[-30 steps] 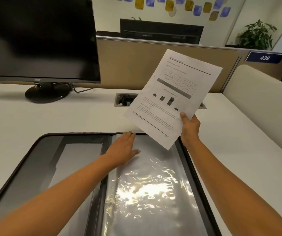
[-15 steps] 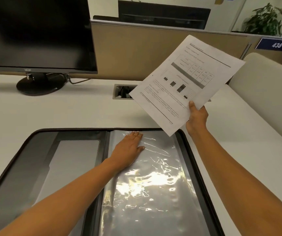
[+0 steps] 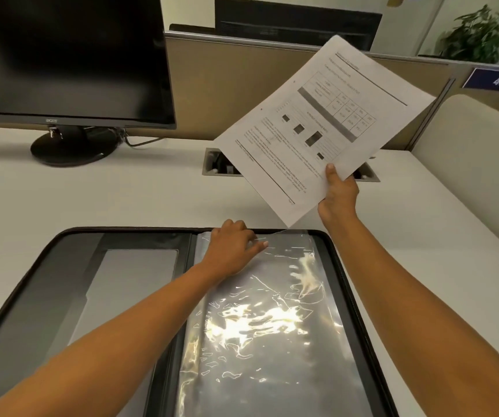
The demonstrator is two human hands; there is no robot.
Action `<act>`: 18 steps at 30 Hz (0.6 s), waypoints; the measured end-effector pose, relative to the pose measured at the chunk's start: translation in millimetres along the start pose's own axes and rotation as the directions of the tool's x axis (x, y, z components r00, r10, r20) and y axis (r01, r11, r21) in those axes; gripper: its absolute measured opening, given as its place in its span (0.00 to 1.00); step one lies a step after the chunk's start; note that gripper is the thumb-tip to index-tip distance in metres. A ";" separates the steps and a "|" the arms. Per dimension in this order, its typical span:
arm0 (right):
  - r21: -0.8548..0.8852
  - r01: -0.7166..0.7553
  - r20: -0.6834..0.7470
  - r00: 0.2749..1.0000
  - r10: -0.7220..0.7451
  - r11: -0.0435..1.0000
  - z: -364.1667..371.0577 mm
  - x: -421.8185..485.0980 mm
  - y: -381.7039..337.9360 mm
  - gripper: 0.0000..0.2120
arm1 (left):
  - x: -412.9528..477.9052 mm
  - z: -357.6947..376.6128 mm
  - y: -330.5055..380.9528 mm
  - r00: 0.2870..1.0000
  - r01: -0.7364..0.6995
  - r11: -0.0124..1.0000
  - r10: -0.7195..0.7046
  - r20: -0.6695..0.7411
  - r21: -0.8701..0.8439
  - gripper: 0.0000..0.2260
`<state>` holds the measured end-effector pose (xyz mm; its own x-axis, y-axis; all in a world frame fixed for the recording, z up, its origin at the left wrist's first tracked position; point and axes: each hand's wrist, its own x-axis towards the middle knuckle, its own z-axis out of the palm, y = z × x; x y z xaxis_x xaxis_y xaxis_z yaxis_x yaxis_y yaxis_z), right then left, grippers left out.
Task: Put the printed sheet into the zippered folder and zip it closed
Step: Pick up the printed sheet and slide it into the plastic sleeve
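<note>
Printed sheet (image 3: 317, 115) in right hand (image 3: 337, 203) — left hand (image 3: 230, 248) pinching sleeve (image 3: 272, 341) in zippered folder (image 3: 25, 311).

Desk: we see a white desk (image 3: 121, 200) running back to a tan partition (image 3: 227, 85).
Near side: the zippered folder (image 3: 61, 296) lies open and flat on it.
Back left: we find a monitor's round black base (image 3: 73, 149), with a cable (image 3: 143, 142) trailing beside it.
Back middle: a cable box (image 3: 221, 165) is sunk into the top.
</note>
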<state>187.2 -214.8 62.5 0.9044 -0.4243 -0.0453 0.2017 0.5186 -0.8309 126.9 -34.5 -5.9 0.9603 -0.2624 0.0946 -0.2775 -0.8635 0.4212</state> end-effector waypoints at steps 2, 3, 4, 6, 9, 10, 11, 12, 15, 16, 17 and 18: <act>-0.005 0.010 0.009 1.000 -0.010 1.000 6.7 1.1 -0.6 0.08 | 4.1 -1.1 2.2 1.000 0.003 0.998 -0.003 -0.005 -0.060 0.14; -0.005 0.015 0.014 1.000 -0.015 1.000 10.1 1.3 -0.7 0.07 | 4.6 -1.8 3.2 1.000 -0.004 0.994 0.004 -0.006 -0.110 0.11; -0.001 0.020 0.021 1.000 -0.020 1.000 13.0 1.5 -0.5 0.07 | 4.3 -2.5 4.1 1.000 -0.021 0.987 0.020 -0.008 -0.159 0.09; 0.004 0.024 0.044 0.999 -0.024 1.000 17.6 1.0 1.7 0.07 | 2.3 -3.5 5.2 0.997 -0.075 0.973 0.070 -0.030 -0.218 0.05; -0.030 0.043 0.104 0.994 -0.040 0.999 21.1 -0.9 7.6 0.07 | -1.1 -6.5 6.0 0.988 -0.147 0.953 0.128 -0.086 -0.264 0.04; -0.048 0.052 0.124 0.991 -0.045 0.997 21.5 -1.4 9.8 0.07 | -1.6 -7.4 5.8 0.985 -0.163 0.948 0.142 -0.095 -0.273 0.04; -0.070 0.061 0.142 0.989 -0.051 0.996 21.8 -1.8 11.3 0.07 | -1.9 -8.0 5.8 0.983 -0.175 0.947 0.154 -0.097 -0.270 0.04; -0.096 0.070 0.156 0.986 -0.054 0.993 22.0 -2.0 12.4 0.07 | -2.1 -8.3 5.6 0.983 -0.180 0.948 0.162 -0.092 -0.261 0.04; -0.165 0.097 0.211 0.976 -0.061 0.981 20.9 -1.8 14.6 0.07 | -1.9 -7.3 4.9 0.983 -0.182 0.951 0.173 -0.060 -0.249 0.05; -0.191 0.108 0.236 0.970 -0.061 0.976 19.8 -1.6 15.0 0.06 | -1.8 -6.8 4.8 0.983 -0.182 0.951 0.174 -0.052 -0.251 0.05; -0.219 0.115 0.259 0.964 -0.056 0.969 18.4 -1.4 15.4 0.06 | -1.6 -6.4 4.6 0.983 -0.181 0.949 0.174 -0.050 -0.257 0.05; -0.247 0.115 0.277 0.960 -0.044 0.962 16.6 -1.1 15.7 0.06 | -1.4 -6.1 4.4 0.984 -0.180 0.947 0.172 -0.055 -0.267 0.05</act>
<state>195.7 -193.9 58.8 0.9635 -0.2239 0.1467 0.2054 0.2670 -0.9415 124.5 -35.3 1.3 0.8984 -0.3827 0.2153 -0.4282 -0.6550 0.6226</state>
